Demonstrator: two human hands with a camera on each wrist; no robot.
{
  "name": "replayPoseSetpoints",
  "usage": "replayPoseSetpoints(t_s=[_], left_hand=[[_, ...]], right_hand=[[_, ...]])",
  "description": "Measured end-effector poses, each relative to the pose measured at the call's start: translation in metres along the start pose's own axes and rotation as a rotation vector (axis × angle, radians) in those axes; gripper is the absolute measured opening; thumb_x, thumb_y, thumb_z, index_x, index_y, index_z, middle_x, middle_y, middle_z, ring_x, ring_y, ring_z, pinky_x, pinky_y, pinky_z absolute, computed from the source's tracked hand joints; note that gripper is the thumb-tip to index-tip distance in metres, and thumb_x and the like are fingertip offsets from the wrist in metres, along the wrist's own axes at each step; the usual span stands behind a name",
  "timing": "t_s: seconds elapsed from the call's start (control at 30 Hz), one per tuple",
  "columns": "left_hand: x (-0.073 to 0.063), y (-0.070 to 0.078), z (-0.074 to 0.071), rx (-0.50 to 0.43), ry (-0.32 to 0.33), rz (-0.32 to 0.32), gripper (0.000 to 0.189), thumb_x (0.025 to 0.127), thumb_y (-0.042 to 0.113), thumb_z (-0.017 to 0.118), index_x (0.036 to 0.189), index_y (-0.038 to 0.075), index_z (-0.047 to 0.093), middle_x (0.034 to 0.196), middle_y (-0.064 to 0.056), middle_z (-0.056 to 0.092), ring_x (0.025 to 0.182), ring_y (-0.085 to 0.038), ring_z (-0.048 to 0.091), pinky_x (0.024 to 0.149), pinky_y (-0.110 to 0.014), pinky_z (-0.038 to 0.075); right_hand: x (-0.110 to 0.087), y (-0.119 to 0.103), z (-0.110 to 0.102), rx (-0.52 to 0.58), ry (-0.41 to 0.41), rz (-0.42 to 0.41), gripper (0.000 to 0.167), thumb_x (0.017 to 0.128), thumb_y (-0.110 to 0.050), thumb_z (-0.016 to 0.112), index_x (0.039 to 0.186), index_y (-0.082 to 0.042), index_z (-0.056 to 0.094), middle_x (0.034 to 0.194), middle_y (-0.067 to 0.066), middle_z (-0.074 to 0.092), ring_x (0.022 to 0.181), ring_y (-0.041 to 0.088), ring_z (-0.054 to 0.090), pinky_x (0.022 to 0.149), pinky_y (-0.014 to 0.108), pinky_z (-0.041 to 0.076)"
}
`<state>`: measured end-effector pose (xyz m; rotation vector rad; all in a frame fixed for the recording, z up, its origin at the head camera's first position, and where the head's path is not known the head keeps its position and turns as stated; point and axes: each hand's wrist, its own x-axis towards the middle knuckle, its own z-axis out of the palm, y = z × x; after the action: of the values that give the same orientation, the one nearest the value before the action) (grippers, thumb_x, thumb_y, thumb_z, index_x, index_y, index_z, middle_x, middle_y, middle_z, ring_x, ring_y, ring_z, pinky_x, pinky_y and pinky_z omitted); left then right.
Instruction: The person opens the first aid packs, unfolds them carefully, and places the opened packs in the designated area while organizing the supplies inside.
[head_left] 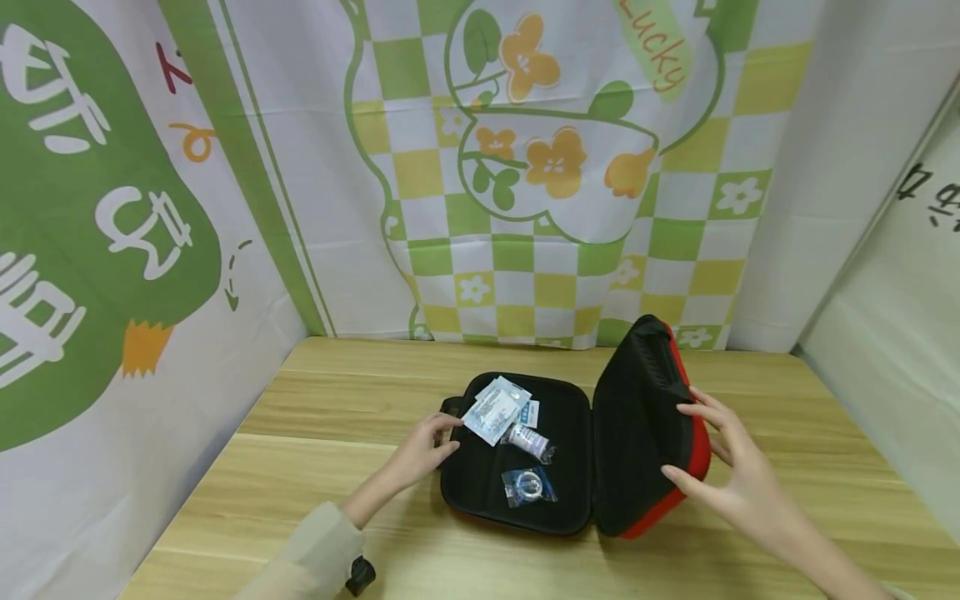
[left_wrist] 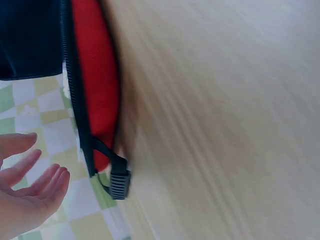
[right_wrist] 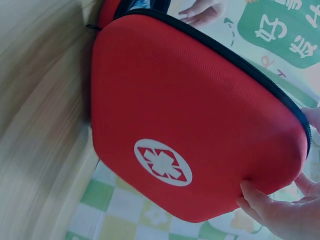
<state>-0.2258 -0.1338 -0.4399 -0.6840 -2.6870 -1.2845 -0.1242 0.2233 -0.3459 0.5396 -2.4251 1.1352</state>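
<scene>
A red first-aid case with a black lining lies spread on the table, its base flat and its lid tilted up at the right. My right hand grips the lid's outer edge, thumb on one side and fingers on the other; a white medical emblem marks the red shell. Beside the base's left edge, my left hand hovers with loosely bent fingers and nothing in them. Inside the base are pale flat sachets, a small plastic-wrapped roll and a white ring in clear-blue wrapping.
The case stands on a wood-grain table. Behind it hangs a green, yellow and white patterned curtain, and printed sheets enclose both sides. A black handle strap sticks out from the base's left side.
</scene>
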Motion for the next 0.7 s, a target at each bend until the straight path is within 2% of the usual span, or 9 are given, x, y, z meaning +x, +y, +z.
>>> replayPoseSetpoints(t_s=[0.13,0.27,0.37,0.53,0.7], left_hand=[[-0.002,-0.01,0.002,0.086,-0.024,-0.015,0.03,0.075,-0.002,0.063,0.105,-0.007,0.058,0.09,-0.017,0.054,0.075,-0.025,0.05,0.062,-0.027,0.041],[-0.004,-0.018,0.002,0.125,-0.074,-0.031,0.035,0.074,-0.001,0.065,0.108,-0.008,0.057,0.097,-0.017,0.055,0.077,-0.024,0.051,0.063,-0.028,0.043],[-0.006,-0.022,0.002,0.127,-0.102,-0.039,0.037,0.073,-0.002,0.065,0.109,-0.009,0.056,0.101,-0.018,0.055,0.078,-0.023,0.052,0.063,-0.028,0.044],[-0.011,-0.026,0.001,0.094,-0.107,-0.032,0.038,0.072,-0.006,0.064,0.107,-0.014,0.055,0.094,-0.019,0.056,0.078,-0.024,0.054,0.063,-0.028,0.047],[-0.015,-0.03,-0.002,0.048,-0.104,-0.069,0.04,0.072,-0.007,0.062,0.109,-0.016,0.052,0.096,-0.021,0.057,0.079,-0.025,0.057,0.064,-0.027,0.048]], right_hand=[[-0.005,0.007,-0.006,0.009,0.011,0.019,0.064,0.068,0.004,0.072,0.123,-0.004,0.041,0.134,-0.011,0.029,0.115,-0.013,0.026,0.08,-0.001,0.027],[-0.01,0.015,-0.012,0.002,0.022,0.054,0.059,0.071,0.003,0.069,0.122,-0.004,0.041,0.129,-0.018,0.029,0.112,-0.015,0.028,0.079,-0.002,0.028],[-0.012,0.02,-0.017,-0.01,0.04,0.07,0.052,0.074,0.002,0.067,0.12,-0.004,0.043,0.124,-0.023,0.031,0.11,-0.017,0.03,0.079,-0.002,0.029],[-0.014,0.029,-0.025,-0.025,0.067,0.098,0.033,0.079,0.0,0.062,0.11,-0.007,0.052,0.11,-0.022,0.045,0.099,-0.019,0.04,0.075,0.0,0.035],[-0.018,0.043,-0.033,-0.016,0.03,0.19,0.023,0.082,-0.006,0.06,0.105,-0.002,0.055,0.1,-0.028,0.048,0.092,-0.02,0.044,0.068,0.004,0.04]])
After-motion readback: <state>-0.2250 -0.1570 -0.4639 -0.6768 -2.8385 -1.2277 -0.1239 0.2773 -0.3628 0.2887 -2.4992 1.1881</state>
